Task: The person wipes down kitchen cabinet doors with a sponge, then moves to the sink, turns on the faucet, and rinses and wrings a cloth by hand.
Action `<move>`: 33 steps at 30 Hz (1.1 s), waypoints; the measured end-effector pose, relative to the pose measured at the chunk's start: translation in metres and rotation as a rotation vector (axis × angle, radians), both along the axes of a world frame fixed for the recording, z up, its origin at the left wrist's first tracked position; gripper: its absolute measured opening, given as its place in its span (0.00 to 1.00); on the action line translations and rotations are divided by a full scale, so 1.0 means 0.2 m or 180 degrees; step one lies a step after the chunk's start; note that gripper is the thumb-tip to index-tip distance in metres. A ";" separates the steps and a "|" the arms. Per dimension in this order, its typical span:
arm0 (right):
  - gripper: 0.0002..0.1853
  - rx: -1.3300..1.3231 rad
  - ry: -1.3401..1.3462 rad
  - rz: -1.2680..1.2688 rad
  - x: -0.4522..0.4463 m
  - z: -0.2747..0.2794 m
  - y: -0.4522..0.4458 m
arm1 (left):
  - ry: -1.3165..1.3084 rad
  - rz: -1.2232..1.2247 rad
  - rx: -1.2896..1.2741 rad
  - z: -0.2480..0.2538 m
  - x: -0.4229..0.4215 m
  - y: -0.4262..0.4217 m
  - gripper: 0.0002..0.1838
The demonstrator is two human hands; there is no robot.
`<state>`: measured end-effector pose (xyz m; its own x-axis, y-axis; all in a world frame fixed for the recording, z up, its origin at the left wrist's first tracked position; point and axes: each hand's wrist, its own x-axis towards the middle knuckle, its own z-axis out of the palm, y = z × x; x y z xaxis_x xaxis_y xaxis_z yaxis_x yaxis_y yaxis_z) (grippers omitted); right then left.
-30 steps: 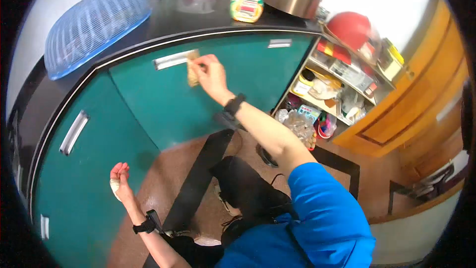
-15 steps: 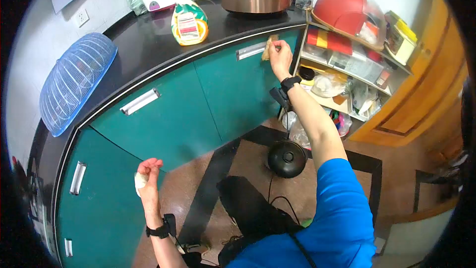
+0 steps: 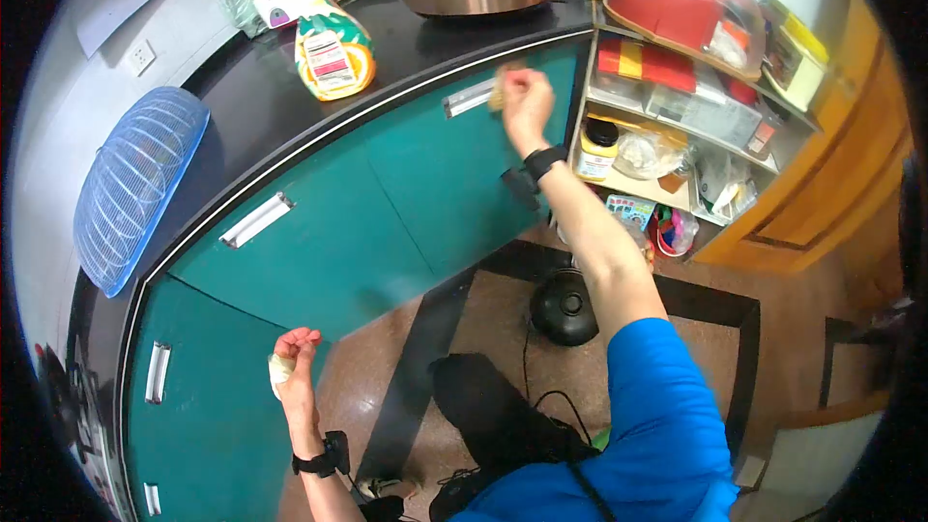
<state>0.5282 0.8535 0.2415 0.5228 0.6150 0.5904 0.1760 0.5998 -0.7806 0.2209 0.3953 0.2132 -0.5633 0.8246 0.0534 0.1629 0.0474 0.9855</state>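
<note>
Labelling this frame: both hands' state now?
Left hand: fingers curled; pale, soft-looking wad against it, grip cannot be told.
Right hand: closed, holding a tan, cloth-like piece.

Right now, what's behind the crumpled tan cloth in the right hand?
Around the cloth, a flat teal cabinet door and silver metal handle show. Whatever lies directly behind the cloth and right hand is hidden.

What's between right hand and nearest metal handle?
Head view: a tan cloth-like piece, pinched by the right hand at the right end of the metal handle.
</note>
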 end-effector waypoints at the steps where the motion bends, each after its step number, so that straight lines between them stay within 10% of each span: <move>1: 0.03 0.0181 -0.0399 0.0001 -0.06 0.04 -0.13 | -0.0009 -0.0038 -0.0016 0.00 0.02 0.03 0.10; 33: 0.08 -0.0494 -0.1466 0.0302 0.18 0.00 -0.27 | 0.0192 -0.0198 0.0121 0.12 0.18 0.05 0.10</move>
